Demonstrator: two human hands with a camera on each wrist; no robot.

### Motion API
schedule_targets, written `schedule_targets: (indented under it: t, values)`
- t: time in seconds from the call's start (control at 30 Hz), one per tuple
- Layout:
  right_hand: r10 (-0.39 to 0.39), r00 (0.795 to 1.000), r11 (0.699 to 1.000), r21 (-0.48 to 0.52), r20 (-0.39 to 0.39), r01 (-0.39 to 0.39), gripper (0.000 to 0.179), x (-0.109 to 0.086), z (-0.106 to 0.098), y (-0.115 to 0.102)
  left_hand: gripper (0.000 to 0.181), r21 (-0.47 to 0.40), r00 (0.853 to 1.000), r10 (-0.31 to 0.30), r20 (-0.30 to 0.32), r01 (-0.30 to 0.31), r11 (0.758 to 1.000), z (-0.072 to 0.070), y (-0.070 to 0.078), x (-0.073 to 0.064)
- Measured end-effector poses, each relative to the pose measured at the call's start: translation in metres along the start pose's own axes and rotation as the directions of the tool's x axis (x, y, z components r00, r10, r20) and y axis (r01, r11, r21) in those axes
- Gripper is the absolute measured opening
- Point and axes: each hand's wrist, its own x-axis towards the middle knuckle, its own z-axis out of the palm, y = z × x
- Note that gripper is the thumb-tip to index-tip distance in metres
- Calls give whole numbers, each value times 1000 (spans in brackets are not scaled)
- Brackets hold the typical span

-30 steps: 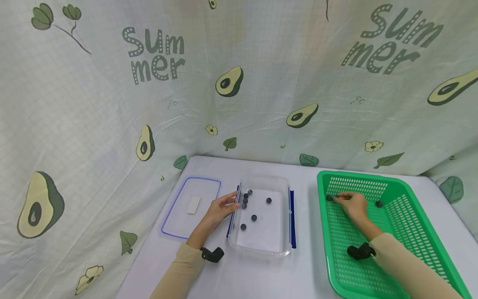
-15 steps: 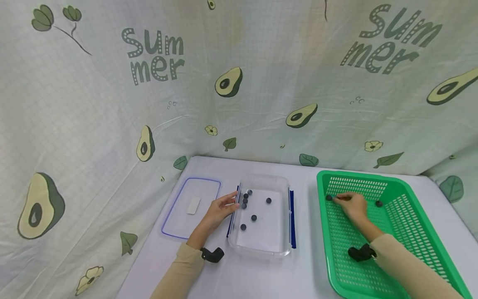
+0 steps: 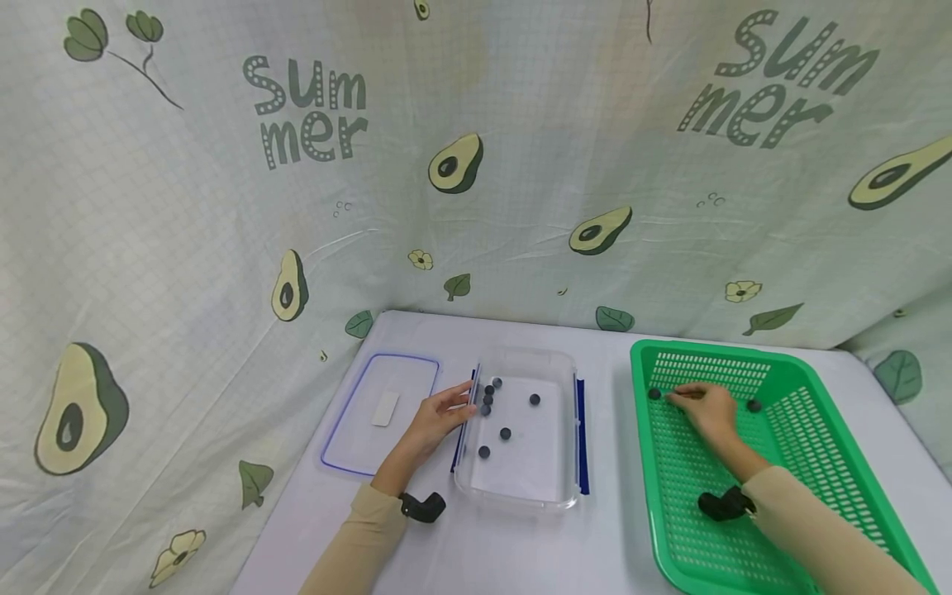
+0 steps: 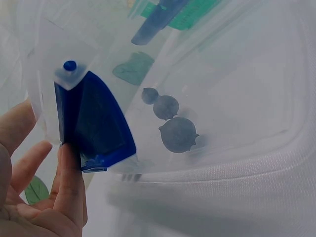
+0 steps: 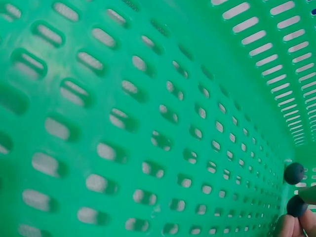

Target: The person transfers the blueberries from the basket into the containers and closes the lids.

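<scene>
My right hand [image 3: 708,411] is inside the green basket [image 3: 641,463], near its far left corner. In the right wrist view its fingertips pinch a dark blueberry [image 5: 296,206]. Another blueberry [image 5: 294,173] lies just beyond it, by the basket wall. One more blueberry [image 3: 754,406] sits to the right of this hand. My left hand [image 3: 435,420] touches the left side of a clear plastic box [image 3: 521,501], its fingers extended. Up close, the fingertips rest at the box's blue latch [image 4: 98,123]. Several blueberries [image 3: 535,399] lie in the box, some clustered beside its left wall.
Left of the box lies a clear lid [image 3: 349,413] with a blue sealing rim and a white rectangular patch [image 3: 384,408]. A second blue latch [image 3: 583,438] hangs on the box's right side. A printed curtain [image 3: 521,165] stands behind the white table [image 3: 606,529].
My right hand shifts slightly right, widening the gap between its fingertips and the blueberry by the basket's left wall. The left hand and the box keep their places.
</scene>
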Motion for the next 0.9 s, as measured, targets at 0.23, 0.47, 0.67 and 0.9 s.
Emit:
schedule_targets:
  t: [0.23,0.47,0.67,0.9]
  values:
    - [-20,1000,999,28,3,20,22,1,-6,-2,55,-4,1000,-4,-6,4,1000,0,-1,-1]
    - [-17,1000,999,32,-2,17,22,2,-11,-5,55,-9,1000,-8,4,8,1000,-1,0,-1]
    - [-13,1000,999,51,3,13,24,4,-16,-10,56,-13,1000,-14,6,14,1000,-3,-16,9]
    - [-23,1000,995,96,7,22,24,4,-25,-20,57,-10,1000,-1,-19,0,1000,-3,-33,18]
